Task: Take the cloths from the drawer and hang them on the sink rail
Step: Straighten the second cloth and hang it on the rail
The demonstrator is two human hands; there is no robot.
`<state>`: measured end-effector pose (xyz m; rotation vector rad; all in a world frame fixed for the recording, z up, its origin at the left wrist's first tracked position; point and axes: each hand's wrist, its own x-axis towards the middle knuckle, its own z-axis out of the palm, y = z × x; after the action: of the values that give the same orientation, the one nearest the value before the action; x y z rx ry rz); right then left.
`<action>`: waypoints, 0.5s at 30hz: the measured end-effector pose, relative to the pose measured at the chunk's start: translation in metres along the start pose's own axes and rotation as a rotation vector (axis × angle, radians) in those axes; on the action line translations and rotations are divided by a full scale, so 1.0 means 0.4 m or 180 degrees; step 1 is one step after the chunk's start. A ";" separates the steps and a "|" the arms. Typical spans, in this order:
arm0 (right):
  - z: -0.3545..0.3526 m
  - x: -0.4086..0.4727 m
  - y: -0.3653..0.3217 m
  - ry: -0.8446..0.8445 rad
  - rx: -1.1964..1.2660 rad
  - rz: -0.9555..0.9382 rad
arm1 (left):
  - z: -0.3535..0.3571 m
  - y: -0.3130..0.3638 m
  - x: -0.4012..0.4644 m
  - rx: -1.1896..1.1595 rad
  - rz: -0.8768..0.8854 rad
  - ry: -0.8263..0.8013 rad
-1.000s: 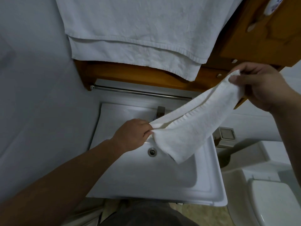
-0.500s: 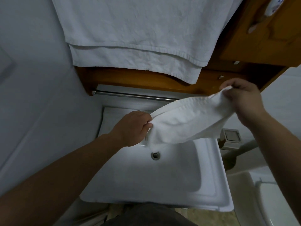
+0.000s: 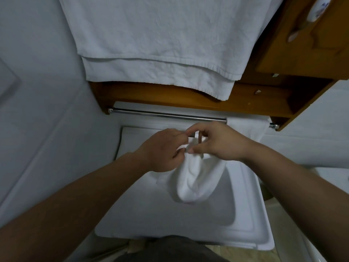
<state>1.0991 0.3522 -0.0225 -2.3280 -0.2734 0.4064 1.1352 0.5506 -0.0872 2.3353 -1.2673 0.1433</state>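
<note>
Cloth (image 3: pixel 196 178) pinched both hands, sagging over sink (image 3: pixel 245 214).

Above you a large white towel (image 3: pixel 160 44) hangs in two layers over the wooden cabinet (image 3: pixel 306 59), whose door carries a pale oval knob (image 3: pixel 318 10). Grey-white wall (image 3: pixel 37 91) fills your left side. At your lower right you see a curved white edge, likely the toilet (image 3: pixel 332 186). Your dark clothing (image 3: pixel 170 250) shows at the bottom edge.
</note>
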 end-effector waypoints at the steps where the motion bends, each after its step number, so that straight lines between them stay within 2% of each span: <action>1: -0.003 0.005 -0.001 -0.0017 0.0018 0.0041 | -0.002 0.003 -0.002 0.0001 -0.0004 -0.0001; 6: 0.009 0.013 -0.002 -0.0248 -0.0027 0.0068 | -0.010 0.033 -0.011 -0.0069 0.0085 0.0110; 15: 0.011 -0.006 -0.007 -0.0017 -0.0685 0.0101 | -0.015 0.058 -0.023 -0.0106 0.0016 0.0133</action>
<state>1.0950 0.3563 -0.0228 -2.5450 -0.2958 0.4164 1.1118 0.5498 -0.0766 2.2892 -1.2462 0.1704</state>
